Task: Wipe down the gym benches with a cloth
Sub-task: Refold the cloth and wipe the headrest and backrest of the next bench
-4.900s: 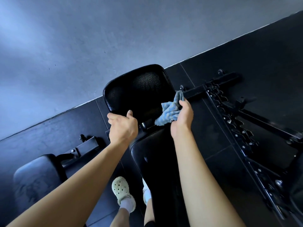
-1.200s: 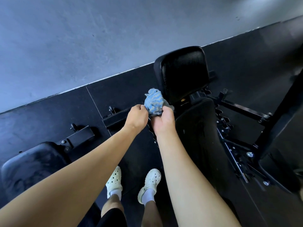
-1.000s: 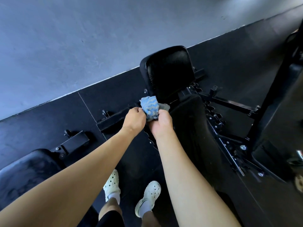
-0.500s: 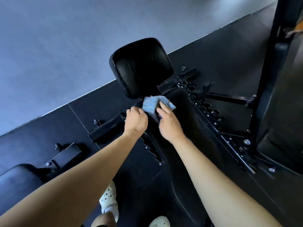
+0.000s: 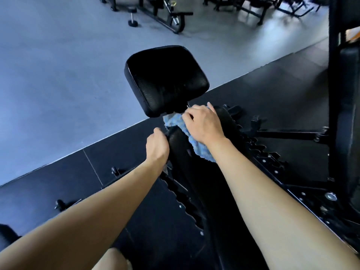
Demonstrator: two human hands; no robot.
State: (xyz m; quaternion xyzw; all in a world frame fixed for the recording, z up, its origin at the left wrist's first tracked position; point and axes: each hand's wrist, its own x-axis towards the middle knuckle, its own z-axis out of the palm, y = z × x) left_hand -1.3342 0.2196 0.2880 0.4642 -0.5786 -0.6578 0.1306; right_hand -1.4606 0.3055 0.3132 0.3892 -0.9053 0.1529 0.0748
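Observation:
A black gym bench runs up the middle of the head view: a long back pad [image 5: 196, 184] below and a square seat pad [image 5: 165, 78] beyond it. A blue cloth [image 5: 175, 121] lies spread over the top end of the back pad, near the gap between the pads. My right hand [image 5: 202, 122] presses flat on the cloth, fingers fairly straight. My left hand [image 5: 156, 147] grips the left edge of the back pad, fingers curled round it and partly hidden.
The bench's black notched frame [image 5: 259, 151] lies to the right on dark rubber mats. A tall black machine upright [image 5: 342, 94] stands at the right edge. Grey floor spreads left and beyond, with other equipment [image 5: 167, 14] and a dumbbell [image 5: 132, 16] far off.
The cloth went from bunched between both hands to spread on the back pad under my right hand. My left hand let go of it and took the pad's edge. The view tilted up.

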